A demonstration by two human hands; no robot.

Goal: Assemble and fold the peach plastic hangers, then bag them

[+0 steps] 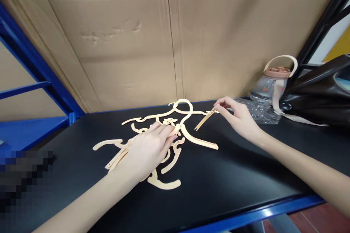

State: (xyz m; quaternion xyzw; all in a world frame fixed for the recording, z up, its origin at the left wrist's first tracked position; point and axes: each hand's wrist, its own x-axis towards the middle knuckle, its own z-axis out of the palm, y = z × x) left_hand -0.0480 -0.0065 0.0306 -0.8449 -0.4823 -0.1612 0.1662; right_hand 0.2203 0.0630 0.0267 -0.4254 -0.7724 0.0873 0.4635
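My left hand (153, 142) is closed on a cream plastic clothes hanger (199, 141), whose hook curves up beyond my fingertips and whose one visible arm slopes down to the right. The fingers cover part of its middle. To the right, my right hand (236, 116) pinches one end of a narrow hanger arm (205, 119), its forked tip pointing down and left, apart from the hanger. Under and around my left hand lie several loose curved hanger pieces (165, 184), partly hidden. Behind them rests another hanger (161, 115) with its arms spread.
A black tabletop (218, 182) with a blue front edge carries everything. Cardboard (123, 51) stands upright at the back. At the right are crumpled clear plastic (265, 114), a clear bottle (265, 87) with a strap, and a shiny black bag (319, 83). Blue framing (41, 65) rises at the left.
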